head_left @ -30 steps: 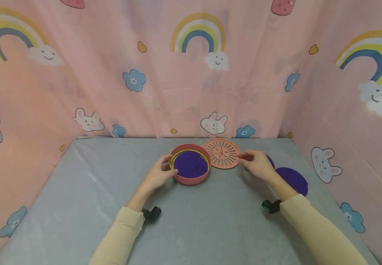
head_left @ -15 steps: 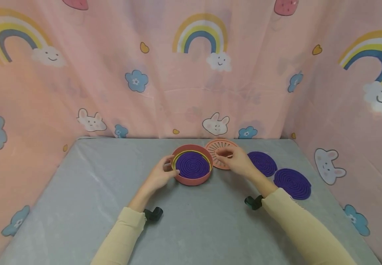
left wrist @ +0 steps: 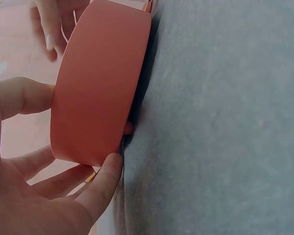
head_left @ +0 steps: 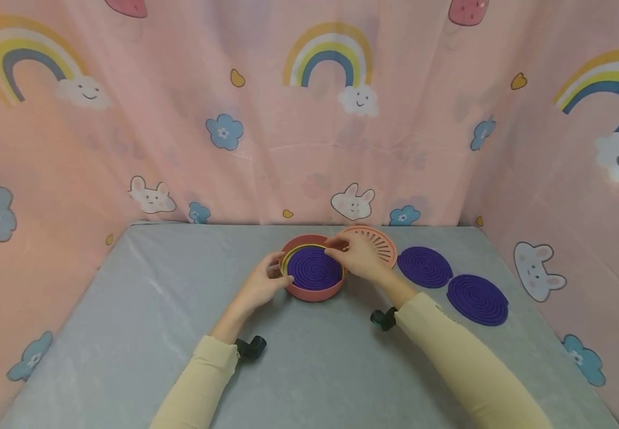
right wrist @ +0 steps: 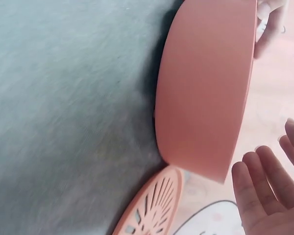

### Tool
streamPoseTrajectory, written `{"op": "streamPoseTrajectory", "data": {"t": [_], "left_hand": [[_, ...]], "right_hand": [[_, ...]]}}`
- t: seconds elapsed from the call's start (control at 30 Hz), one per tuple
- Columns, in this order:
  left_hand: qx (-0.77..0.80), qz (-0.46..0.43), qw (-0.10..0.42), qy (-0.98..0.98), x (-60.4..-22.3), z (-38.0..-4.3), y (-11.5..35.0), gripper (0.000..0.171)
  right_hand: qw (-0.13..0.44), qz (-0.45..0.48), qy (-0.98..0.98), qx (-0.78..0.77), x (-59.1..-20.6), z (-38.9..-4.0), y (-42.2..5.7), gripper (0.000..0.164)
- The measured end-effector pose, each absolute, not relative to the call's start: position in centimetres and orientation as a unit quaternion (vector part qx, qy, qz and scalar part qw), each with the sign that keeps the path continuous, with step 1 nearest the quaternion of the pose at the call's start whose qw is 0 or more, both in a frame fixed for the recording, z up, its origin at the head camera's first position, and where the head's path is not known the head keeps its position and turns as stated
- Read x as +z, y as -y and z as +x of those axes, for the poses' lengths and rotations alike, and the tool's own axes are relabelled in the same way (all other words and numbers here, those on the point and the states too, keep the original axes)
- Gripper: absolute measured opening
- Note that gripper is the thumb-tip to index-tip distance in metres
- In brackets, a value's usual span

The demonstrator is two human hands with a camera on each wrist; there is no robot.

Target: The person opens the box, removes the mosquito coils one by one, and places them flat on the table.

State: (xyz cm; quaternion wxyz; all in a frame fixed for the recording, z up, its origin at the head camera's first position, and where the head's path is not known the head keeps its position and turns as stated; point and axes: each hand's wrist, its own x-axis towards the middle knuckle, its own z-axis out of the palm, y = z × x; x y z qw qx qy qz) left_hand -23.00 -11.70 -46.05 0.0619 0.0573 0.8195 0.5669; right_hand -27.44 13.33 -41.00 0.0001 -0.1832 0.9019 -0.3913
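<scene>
A round pink box point(head_left: 314, 295) stands on the grey-covered table. A purple mosquito coil point(head_left: 313, 269) lies inside it, with a yellow edge showing around the coil. My left hand point(head_left: 261, 283) grips the box's left side; in the left wrist view its thumb is at the box's rim and the fingers curve round the wall. Over the box's right rim, my right hand point(head_left: 360, 256) has bent fingers. In the right wrist view the right hand point(right wrist: 272, 191) holds nothing, apart from the box wall. A slotted pink lid point(head_left: 383, 245) lies behind this hand, partly hidden.
Two more purple coils, a nearer one point(head_left: 478, 300) and a farther one point(head_left: 425, 267), lie flat on the right of the table point(head_left: 309, 363). A pink patterned curtain point(head_left: 266, 173) surrounds the table's back and sides.
My right hand has moved left, from beside the lid, across it, to the box's right rim. The left hand keeps its grip on the box.
</scene>
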Motion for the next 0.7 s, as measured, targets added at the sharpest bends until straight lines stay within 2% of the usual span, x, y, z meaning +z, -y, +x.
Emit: {"op": "streamPoseTrajectory", "data": {"t": [0.4,0.7], "left_hand": [[0.567,0.056,0.060,-0.820,-46.2,-23.2,11.8,0.066],[0.577,0.058,0.062,-0.812,-46.0,-23.0,11.8,0.066]], "right_hand": [[0.027,-0.171,-0.917,-0.358,-42.3,-29.5,-10.3,0.028],[0.035,-0.195,-0.918,-0.344,-43.4,-30.1,-9.1,0.030]]}}
